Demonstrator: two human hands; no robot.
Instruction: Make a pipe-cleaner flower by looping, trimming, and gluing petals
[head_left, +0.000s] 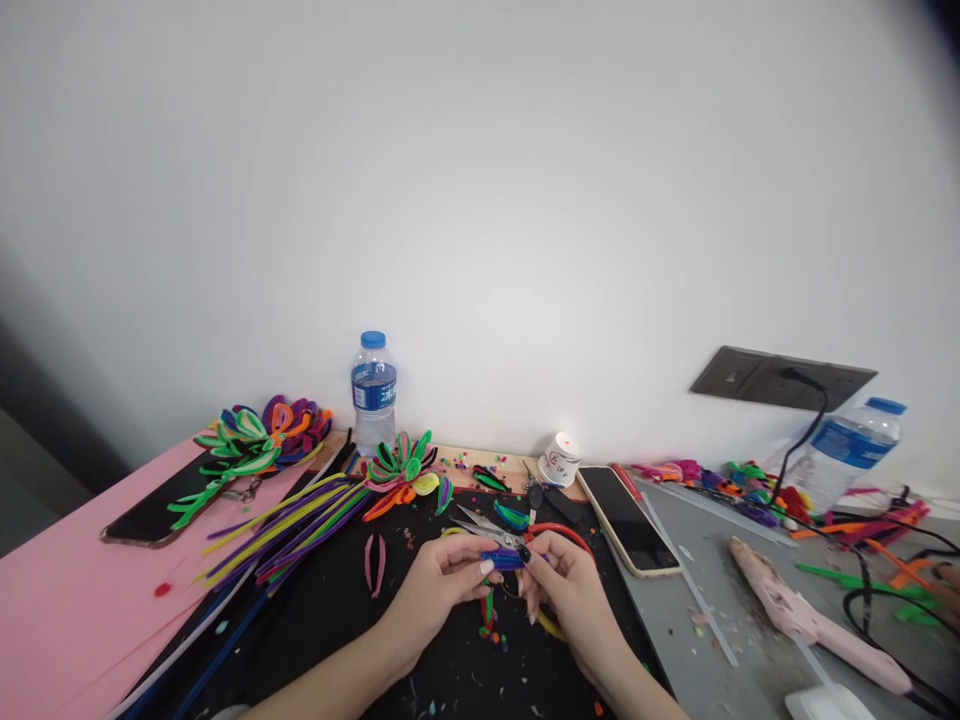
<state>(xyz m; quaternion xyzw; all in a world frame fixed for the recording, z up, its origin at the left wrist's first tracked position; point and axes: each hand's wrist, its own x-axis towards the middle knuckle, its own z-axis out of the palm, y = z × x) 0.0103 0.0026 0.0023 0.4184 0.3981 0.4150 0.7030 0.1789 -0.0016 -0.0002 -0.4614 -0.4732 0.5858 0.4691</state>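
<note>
Between my two hands, over the black mat (pixel 322 640), is a short bundle of blue and purple pipe cleaners (pixel 504 559). My left hand (pixel 442 585) pinches its left end with thumb and forefinger. At the other end, my right hand (pixel 566 585) pinches it, a dark nail showing on the thumb. Just behind the fingers lie open scissors (pixel 491 530) with red-orange handles. A green and blue pipe-cleaner loop (pixel 511 515) rests beyond them, and a pink loop (pixel 375 565) sits left of my left hand. Below the bundle, a red and green piece (pixel 488 610) is partly visible.
Loose pipe cleaners (pixel 300 520) and pipe-cleaner flowers (pixel 409 468) lie left, near a water bottle (pixel 373 395) and a phone (pixel 161 500). Rightward are a paper cup (pixel 561 460), another phone (pixel 630 522), a pink glue gun (pixel 817 620) with a cord, and a second bottle (pixel 855 445).
</note>
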